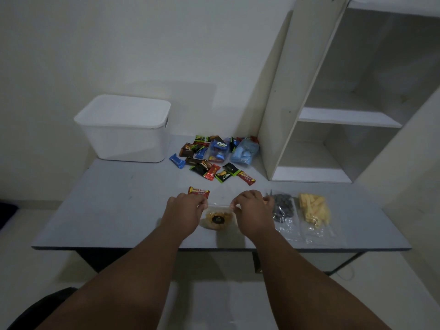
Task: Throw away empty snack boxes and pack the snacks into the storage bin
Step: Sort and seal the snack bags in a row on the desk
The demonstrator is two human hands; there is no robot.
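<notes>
Pinching clear bag (219, 206), left hand (184, 211), right hand (252, 210), contents perhaps crackers (217, 220)

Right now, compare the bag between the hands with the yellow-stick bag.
The bag of round golden snacks is pinched at its top by the left hand and right hand; the bag of yellow sticks lies untouched. The first holds round pieces, the second long sticks. Both are clear plastic.

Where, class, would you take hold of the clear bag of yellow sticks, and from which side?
The bag of yellow sticks lies flat, sticks bunched at its far end. Probably pinch the loose, empty near end, coming from the front edge of the table.
</notes>
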